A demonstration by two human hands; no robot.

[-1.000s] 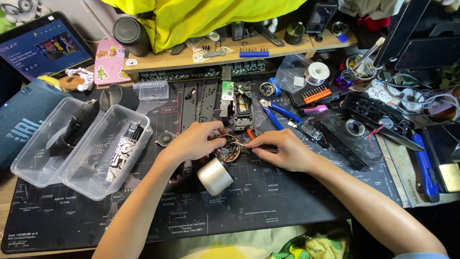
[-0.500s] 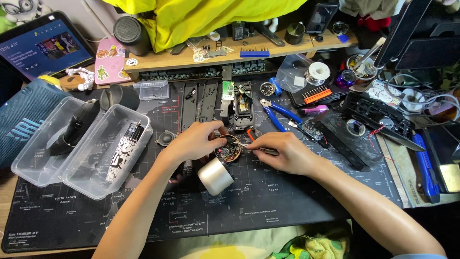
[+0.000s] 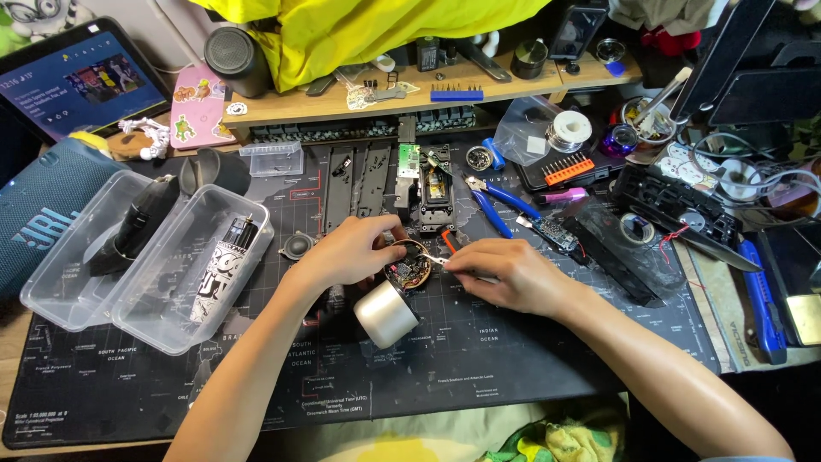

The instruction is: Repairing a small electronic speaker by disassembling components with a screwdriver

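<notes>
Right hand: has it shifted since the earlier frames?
No. The right hand stays just right of the round circuit board, below the blue pliers, tool tip at its rim.

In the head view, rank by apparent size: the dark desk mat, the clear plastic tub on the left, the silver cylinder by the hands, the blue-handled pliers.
1. dark desk mat
2. clear plastic tub
3. and 4. blue-handled pliers and silver cylinder: too alike to rank.

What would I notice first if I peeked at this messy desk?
Probably the two hands in the middle of the dark map-printed mat: the left hand steadies a small round open gadget full of circuitry, and the right hand pokes it with a thin metal tool. A shiny silver cylinder lies just below.
</notes>
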